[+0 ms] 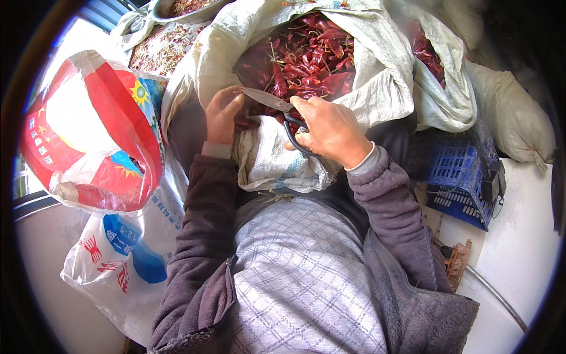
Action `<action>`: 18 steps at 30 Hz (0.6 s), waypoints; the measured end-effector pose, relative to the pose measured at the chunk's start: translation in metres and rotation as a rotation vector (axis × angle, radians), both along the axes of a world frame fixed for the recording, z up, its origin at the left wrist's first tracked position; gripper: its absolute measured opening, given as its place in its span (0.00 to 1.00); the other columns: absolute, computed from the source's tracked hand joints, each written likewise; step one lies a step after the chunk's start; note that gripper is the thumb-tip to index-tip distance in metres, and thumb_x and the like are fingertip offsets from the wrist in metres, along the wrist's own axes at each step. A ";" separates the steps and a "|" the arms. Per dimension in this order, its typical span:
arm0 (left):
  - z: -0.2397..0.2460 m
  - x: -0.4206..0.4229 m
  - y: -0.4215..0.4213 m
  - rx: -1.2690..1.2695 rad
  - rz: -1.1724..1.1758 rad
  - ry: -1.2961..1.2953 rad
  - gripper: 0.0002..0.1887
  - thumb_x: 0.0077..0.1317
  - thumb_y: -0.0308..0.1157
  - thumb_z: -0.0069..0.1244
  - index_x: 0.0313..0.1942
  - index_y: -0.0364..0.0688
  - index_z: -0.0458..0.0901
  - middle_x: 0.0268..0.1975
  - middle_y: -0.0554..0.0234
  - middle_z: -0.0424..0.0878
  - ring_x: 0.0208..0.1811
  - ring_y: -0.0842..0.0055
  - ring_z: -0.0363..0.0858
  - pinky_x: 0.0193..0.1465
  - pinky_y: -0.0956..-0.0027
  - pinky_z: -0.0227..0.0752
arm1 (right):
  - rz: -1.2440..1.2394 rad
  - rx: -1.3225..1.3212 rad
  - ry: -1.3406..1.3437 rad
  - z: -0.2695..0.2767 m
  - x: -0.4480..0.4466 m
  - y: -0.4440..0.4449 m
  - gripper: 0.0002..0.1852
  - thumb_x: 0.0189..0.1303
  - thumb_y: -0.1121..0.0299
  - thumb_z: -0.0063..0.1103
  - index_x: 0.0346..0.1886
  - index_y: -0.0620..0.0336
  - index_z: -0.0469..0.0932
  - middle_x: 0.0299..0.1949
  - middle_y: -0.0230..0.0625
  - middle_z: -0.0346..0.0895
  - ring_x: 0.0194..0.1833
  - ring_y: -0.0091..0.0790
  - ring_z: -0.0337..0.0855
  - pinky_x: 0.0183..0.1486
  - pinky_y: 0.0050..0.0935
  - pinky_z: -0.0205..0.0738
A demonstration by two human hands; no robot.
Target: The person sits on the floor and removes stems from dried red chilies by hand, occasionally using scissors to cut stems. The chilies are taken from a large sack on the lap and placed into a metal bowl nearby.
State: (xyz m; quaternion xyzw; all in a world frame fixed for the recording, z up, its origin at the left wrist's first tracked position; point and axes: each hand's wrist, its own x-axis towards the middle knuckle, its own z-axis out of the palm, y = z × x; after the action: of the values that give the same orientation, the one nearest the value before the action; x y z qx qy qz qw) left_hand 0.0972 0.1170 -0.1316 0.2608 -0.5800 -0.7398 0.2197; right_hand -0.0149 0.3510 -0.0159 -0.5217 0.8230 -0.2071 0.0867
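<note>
My right hand (pixel 329 128) grips a pair of scissors (pixel 269 99) by their dark handles. The metal blades point left and look nearly closed. At the blade tips, my left hand (pixel 223 115) pinches a small dried red chili (pixel 239 90) between thumb and fingers; most of it is hidden. Both hands are over the near rim of an open white woven sack (pixel 376 66) between my knees. Many dried red chilies (pixel 314 57) with pale stems fill it. The sack's near edge is folded down towards my lap (pixel 283 163).
At left stand a red and white plastic bag (pixel 128 186) and a white printed sack (pixel 150 256). Chili scraps (pixel 163 48) lie beyond, below a metal basin (pixel 177 15). At right are another chili sack (pixel 446 106), a tied sack (pixel 513 106) and a blue plastic crate (pixel 460 163).
</note>
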 end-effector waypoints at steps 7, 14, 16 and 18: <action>0.010 0.001 0.007 0.003 -0.013 0.026 0.17 0.72 0.29 0.53 0.58 0.32 0.79 0.49 0.56 0.86 0.39 0.71 0.88 0.31 0.69 0.87 | 0.032 -0.024 0.086 0.007 0.002 0.000 0.29 0.51 0.61 0.74 0.55 0.65 0.80 0.34 0.47 0.84 0.38 0.52 0.88 0.42 0.47 0.82; 0.005 0.000 0.007 -0.026 0.012 0.066 0.16 0.73 0.28 0.55 0.58 0.33 0.80 0.48 0.61 0.86 0.39 0.79 0.86 0.32 0.73 0.85 | 0.059 0.047 0.181 0.015 -0.001 -0.005 0.32 0.52 0.59 0.74 0.59 0.66 0.79 0.31 0.45 0.83 0.35 0.49 0.87 0.37 0.45 0.80; 0.000 -0.001 0.006 -0.062 0.021 0.084 0.15 0.73 0.27 0.55 0.57 0.33 0.81 0.47 0.63 0.87 0.39 0.83 0.85 0.34 0.76 0.84 | 0.075 0.054 0.184 0.020 -0.002 -0.007 0.27 0.51 0.61 0.73 0.53 0.66 0.80 0.29 0.45 0.82 0.33 0.50 0.87 0.36 0.45 0.80; -0.003 -0.002 0.005 -0.111 0.038 0.068 0.15 0.73 0.27 0.55 0.57 0.32 0.81 0.47 0.63 0.87 0.40 0.82 0.85 0.35 0.76 0.84 | 0.091 0.058 0.195 0.025 -0.003 -0.012 0.22 0.51 0.63 0.72 0.46 0.66 0.80 0.27 0.45 0.82 0.32 0.50 0.87 0.34 0.45 0.80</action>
State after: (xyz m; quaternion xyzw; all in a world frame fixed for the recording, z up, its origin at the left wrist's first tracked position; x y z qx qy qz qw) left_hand 0.0949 0.1220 -0.1343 0.2338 -0.6073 -0.7107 0.2672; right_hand -0.0184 0.3393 0.0089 -0.5733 0.8088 -0.1271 0.0305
